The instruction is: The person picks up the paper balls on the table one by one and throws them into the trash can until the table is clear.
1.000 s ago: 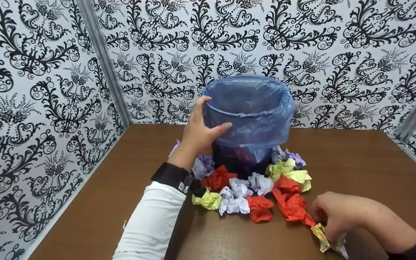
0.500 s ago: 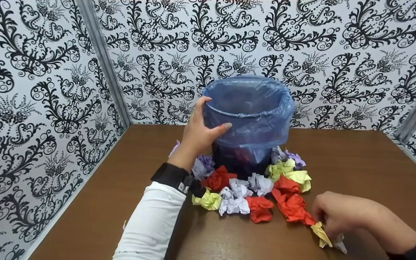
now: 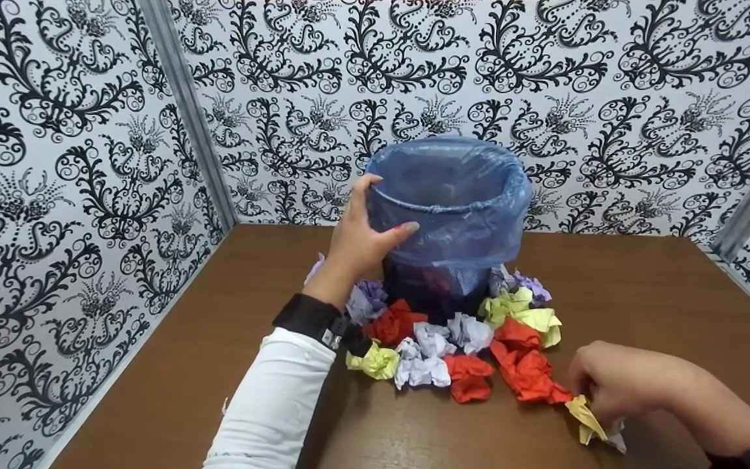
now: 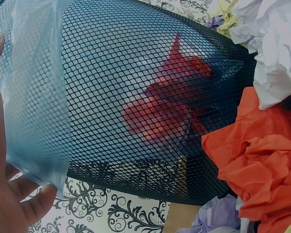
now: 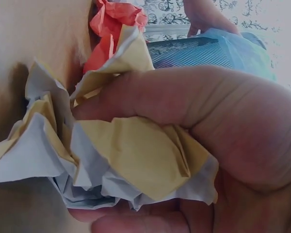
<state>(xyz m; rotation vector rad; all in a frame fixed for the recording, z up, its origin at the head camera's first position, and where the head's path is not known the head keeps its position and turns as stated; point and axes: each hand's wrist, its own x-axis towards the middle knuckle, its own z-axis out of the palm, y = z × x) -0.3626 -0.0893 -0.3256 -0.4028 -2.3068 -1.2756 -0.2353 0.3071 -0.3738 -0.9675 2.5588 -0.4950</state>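
Observation:
A dark mesh wastebasket (image 3: 437, 286) lined with a blue plastic bag (image 3: 453, 234) stands on the brown table. My left hand (image 3: 363, 238) grips its rim at the left, thumb outside over the bag. Through the mesh in the left wrist view, red crumpled paper (image 4: 167, 104) shows inside. My right hand (image 3: 629, 384), at the front right, holds a crumpled yellow-and-white paper (image 5: 140, 155) between thumb and curled fingers, low over the table. The paper's yellow tip lies right at a red crumpled paper (image 3: 534, 378).
Several crumpled papers ring the basket's front: white ones (image 3: 424, 365), a red one (image 3: 469, 378), yellow-green ones (image 3: 375, 360) and purple ones (image 3: 532, 286). Patterned panels (image 3: 414, 78) close off the back and sides of the brown table (image 3: 219, 391).
My right hand has shifted slightly up and right with the yellow-and-white paper, which its fingers have gathered in more. My left hand keeps its grip on the basket rim.

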